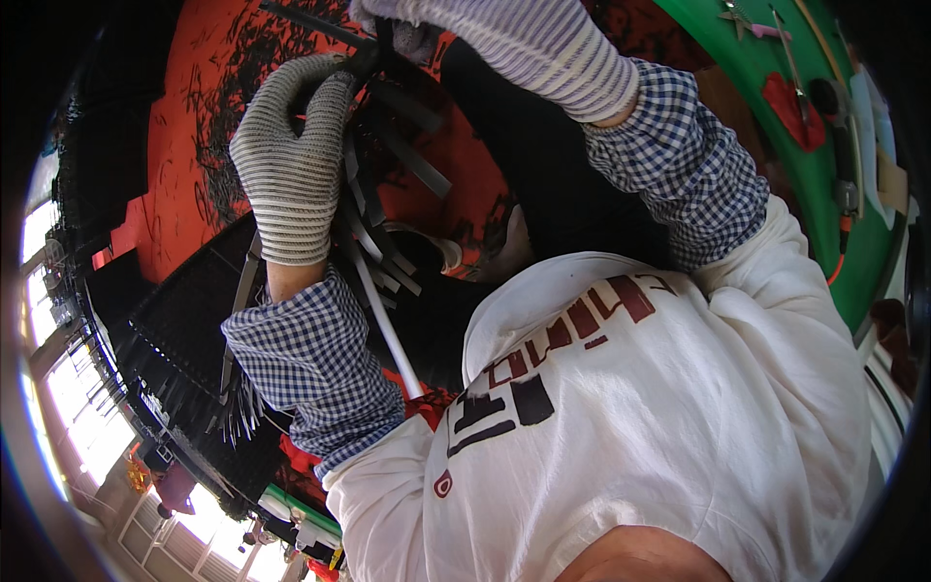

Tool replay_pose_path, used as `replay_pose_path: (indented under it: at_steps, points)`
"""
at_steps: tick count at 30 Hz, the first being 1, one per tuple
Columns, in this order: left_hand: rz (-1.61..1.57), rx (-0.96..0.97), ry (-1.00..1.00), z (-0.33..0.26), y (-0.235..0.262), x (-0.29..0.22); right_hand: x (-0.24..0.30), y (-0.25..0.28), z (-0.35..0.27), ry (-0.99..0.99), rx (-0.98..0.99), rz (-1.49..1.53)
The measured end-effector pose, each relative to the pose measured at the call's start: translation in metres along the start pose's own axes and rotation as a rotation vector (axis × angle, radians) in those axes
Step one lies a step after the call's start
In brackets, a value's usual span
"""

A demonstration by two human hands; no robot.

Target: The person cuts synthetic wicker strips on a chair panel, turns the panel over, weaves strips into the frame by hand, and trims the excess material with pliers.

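Note:
Both my hands wear striped knit gloves, with blue-checked sleeve covers on the forearms. My left hand (291,155) is closed, thumb and fingers pinching a bunch of flat black strips (417,167) near its top. Several strip ends hang and fan out below the pinch, some shining pale grey. My right hand (524,48) is at the top edge, just right of the left one. Its fingers are bent around a dark part of the same bunch, partly cut off by the frame. One long strip (315,24) juts out to the upper left.
A red surface (179,126) strewn with small black scraps lies beyond the left hand. Dark woven work (184,301) with loose strip ends stands at the left. On the right, a green surface (776,126) carries a red cloth (790,112) and several tools. People show at lower left.

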State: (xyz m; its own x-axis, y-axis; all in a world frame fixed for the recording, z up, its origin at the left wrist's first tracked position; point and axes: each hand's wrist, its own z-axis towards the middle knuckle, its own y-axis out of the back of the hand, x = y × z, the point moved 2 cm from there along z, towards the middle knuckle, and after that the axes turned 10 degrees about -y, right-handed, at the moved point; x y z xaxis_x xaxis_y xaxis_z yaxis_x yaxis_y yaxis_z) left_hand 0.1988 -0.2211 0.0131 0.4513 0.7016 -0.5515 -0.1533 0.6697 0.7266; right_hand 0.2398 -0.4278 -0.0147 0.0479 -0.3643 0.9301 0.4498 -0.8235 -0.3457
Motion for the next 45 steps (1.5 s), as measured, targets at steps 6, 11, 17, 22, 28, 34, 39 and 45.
replay_pose_path:
  at_steps: [6, 11, 17, 22, 28, 34, 39, 45]
  points:
    - [0.053, -0.04, -0.018, -0.006, -0.006, 0.006, -0.008, 0.008, -0.02, -0.152, 0.005, 0.148]
    - [0.061, -0.005, 0.031, -0.012, -0.007, 0.012, -0.026, 0.007, -0.037, -0.199, 0.025, 0.277]
    - [0.055, 0.012, 0.034, -0.011, -0.009, 0.012, -0.035, 0.008, -0.014, -0.085, 0.06, 0.37]
    - [0.058, 0.005, 0.069, -0.013, -0.008, 0.014, -0.039, -0.005, 0.011, 0.096, 0.118, 0.306]
    - [0.327, 0.122, 0.007, -0.014, -0.005, 0.002, -0.045, -0.003, 0.001, 0.048, 0.087, 0.164]
    - [0.646, 0.336, -0.006, 0.009, -0.009, -0.026, -0.041, 0.006, -0.015, -0.046, 0.078, 0.154]
    - [0.901, 0.516, 0.026, 0.036, -0.014, -0.024, -0.041, 0.005, -0.023, -0.085, 0.17, 0.127]
    - [0.88, 0.49, 0.068, 0.038, -0.016, -0.005, -0.053, -0.002, -0.027, -0.223, 0.047, 0.106]
